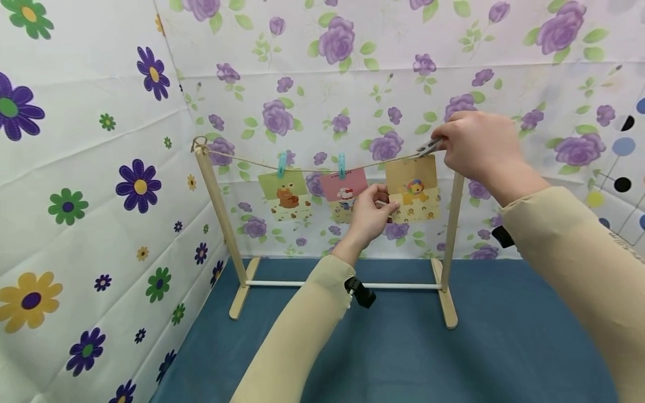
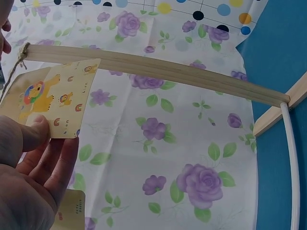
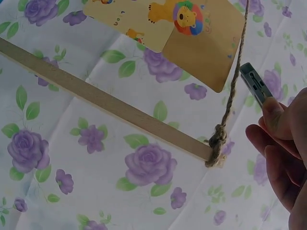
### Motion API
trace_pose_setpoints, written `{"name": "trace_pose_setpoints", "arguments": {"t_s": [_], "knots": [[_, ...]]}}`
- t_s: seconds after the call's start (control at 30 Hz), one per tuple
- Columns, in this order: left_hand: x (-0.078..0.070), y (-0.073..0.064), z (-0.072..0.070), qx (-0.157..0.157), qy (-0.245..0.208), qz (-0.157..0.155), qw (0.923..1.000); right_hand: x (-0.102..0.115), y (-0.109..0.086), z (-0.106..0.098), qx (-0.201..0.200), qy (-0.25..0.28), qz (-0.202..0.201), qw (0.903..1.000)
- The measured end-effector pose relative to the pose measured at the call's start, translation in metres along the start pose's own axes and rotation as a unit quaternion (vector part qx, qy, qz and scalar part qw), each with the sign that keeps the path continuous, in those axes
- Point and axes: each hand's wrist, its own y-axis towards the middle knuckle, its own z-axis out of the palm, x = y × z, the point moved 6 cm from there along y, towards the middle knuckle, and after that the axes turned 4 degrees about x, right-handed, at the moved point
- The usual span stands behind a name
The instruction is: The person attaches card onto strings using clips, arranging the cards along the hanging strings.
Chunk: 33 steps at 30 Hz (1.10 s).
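Note:
My left hand (image 1: pixel 370 212) pinches the lower left edge of a yellow-brown lion card (image 1: pixel 413 168) between thumb and fingers. The card's top edge lies near the twine (image 1: pixel 373 165). At the upper right, my right hand (image 1: pixel 481 145) pinches a grey clothespin (image 1: pixel 429 148) by one end. In the right wrist view the tip of the clothespin (image 3: pixel 256 84) is beside the twine (image 3: pixel 232 91), close to the card's corner; whether it bites the card I cannot tell. A green bear card (image 1: pixel 282 196) and a pink card (image 1: pixel 342 182) hang left of it from turquoise clothespins (image 1: pixel 341 165).
The twine runs between two wooden posts (image 1: pixel 216 207), knotted at the top. The right post (image 1: pixel 452 229) stands behind my right forearm's side. A white rod (image 1: pixel 403 286) joins the feet on the blue tabletop (image 1: pixel 403 358). Flowered cloth (image 1: pixel 312 101) hangs behind.

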Motion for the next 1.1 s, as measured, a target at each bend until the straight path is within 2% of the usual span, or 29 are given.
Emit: {"name": "trace_pose_setpoints", "arguments": {"t_s": [0.67, 1.1], "knots": [[-0.001, 0.000, 0.000, 0.000, 0.015, 0.004, 0.9999, 0.002, 0.014, 0.008, 0.065, -0.031, -0.007, 0.9974], [0.006, -0.002, -0.001, 0.001, 0.070, 0.014, 0.9974, 0.004, 0.016, 0.016, 0.105, -0.039, -0.014, 0.9936]]}}
